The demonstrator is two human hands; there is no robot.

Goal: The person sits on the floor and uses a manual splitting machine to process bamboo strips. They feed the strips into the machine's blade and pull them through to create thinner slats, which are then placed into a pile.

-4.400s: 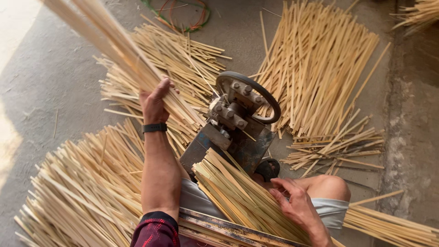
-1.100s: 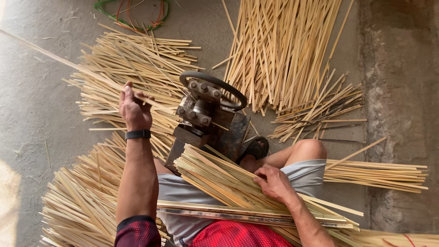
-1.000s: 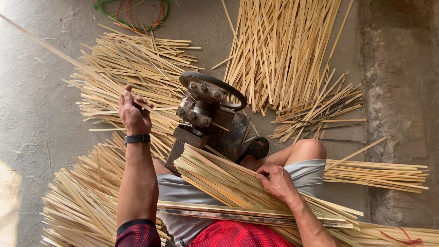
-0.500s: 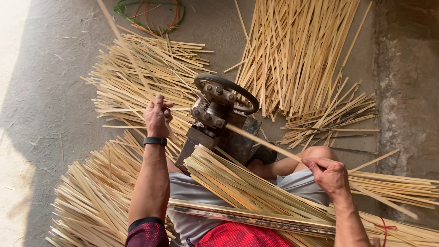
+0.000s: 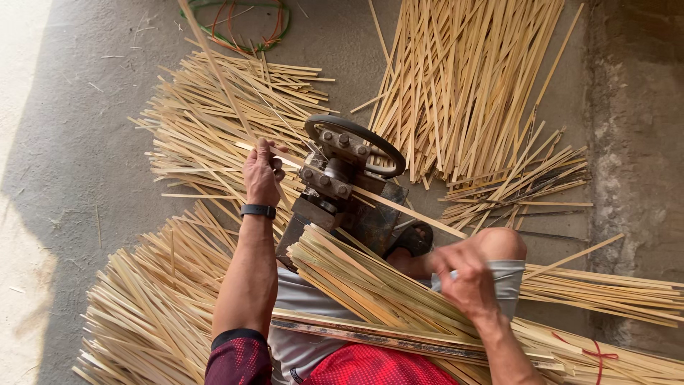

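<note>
1. a bamboo strip [image 5: 406, 208] runs through the splitting machine [image 5: 342, 178], between the two hands, slanting from the right hand [image 5: 467, 278] up to the left hand [image 5: 262, 175].
2. one machine, two hands; loose bamboo piles [image 5: 463, 85] too many to count.
3. right hand pinches the strip's near end; left hand is curled around thin split pieces.

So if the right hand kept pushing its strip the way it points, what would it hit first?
Probably the small metal machine: the right hand aims its bamboo strip up-left at it, with nothing between, though depth is unclear.
</note>
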